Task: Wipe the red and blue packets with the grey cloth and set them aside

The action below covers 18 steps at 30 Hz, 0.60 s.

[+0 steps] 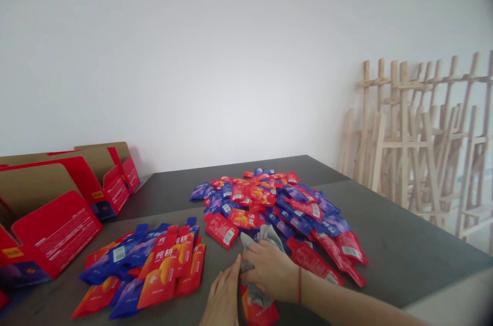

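Note:
My right hand [269, 270] is closed around a small stack of flat sachets [257, 244], whose silver backs show above the fingers. My left hand [224, 298] rests against the same stack from the left, fingers together and touching it. Both hands sit at the near edge of a big loose pile of red and blue sachets [277, 208] on the dark grey table [393, 249]. A second, fanned group of red and blue sachets [154, 264] lies to the left of my hands.
Several open red-and-brown cardboard display boxes [57, 213] stand along the table's left side. Wooden frames [423, 146] lean against the white wall at the right, beyond the table edge.

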{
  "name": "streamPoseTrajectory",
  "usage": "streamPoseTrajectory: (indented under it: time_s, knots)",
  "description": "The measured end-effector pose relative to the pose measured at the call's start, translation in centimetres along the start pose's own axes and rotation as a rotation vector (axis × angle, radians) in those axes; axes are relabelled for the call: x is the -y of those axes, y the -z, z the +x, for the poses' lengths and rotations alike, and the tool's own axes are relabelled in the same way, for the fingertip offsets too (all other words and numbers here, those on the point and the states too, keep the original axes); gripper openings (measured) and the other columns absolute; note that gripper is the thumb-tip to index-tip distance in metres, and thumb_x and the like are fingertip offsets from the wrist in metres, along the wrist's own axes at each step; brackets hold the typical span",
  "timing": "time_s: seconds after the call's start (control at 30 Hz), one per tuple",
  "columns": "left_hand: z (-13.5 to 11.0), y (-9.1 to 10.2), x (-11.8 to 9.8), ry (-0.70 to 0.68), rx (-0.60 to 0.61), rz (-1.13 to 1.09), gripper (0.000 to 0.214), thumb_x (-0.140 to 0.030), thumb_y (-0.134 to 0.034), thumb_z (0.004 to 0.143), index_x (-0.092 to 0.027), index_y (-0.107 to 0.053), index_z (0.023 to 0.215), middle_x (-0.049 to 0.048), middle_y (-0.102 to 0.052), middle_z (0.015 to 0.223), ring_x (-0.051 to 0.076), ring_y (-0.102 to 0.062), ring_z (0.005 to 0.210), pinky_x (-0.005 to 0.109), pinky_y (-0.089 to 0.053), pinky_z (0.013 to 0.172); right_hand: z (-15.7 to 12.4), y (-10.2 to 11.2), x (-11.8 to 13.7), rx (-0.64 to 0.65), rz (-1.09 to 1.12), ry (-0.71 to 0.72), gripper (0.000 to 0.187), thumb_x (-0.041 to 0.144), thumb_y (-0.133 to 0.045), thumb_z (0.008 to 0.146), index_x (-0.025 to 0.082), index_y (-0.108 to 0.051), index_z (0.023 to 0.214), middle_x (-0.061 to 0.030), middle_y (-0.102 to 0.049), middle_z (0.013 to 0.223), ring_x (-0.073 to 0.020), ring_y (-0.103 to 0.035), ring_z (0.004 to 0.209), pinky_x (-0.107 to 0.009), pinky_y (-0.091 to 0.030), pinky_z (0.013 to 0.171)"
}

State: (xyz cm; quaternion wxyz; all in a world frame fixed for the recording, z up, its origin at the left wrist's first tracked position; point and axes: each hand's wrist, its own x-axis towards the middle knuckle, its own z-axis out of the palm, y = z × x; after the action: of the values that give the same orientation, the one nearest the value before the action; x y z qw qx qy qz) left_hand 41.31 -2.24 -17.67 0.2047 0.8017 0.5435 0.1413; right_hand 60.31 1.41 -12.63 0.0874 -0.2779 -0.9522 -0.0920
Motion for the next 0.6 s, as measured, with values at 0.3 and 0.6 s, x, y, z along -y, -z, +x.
streamPoseTrajectory:
  time_s: [0.3, 0.6]
  knots:
    - [-0.2, -0.2, 0.3, -0.037, -0.01, -0.031, 0.117, -0.028, -0.086, 0.058, -0.014, -0.024, 0.156, 0.0222, -0.034, 0.159, 0.036, -0.037, 0.145, 0.058, -0.028, 0.119, -4.2, 1.7, 1.3, -0.1, 0.104, 0.215, 0.018, 0.038, -0.052, 0.102, 0.035, -0.069, 0.106, 0.0014, -0.065, 0.109, -0.0187, -0.053, 0.095, -0.033, -0.033, 0.072]
    - [-0.2, 0.7, -1.0, 0.011, 0.053, -0.011, 0.115, -0.022, -0.087, 0.057, -0.009, -0.026, 0.154, 0.0236, -0.027, 0.161, 0.031, -0.032, 0.149, 0.056, -0.021, 0.124, -2.9, -0.1, -0.7, -0.021, 0.01, -0.024, 0.023, 0.033, -0.055, 0.099, 0.034, -0.064, 0.121, -0.0036, -0.062, 0.116, -0.0228, -0.053, 0.103, -0.035, -0.035, 0.076]
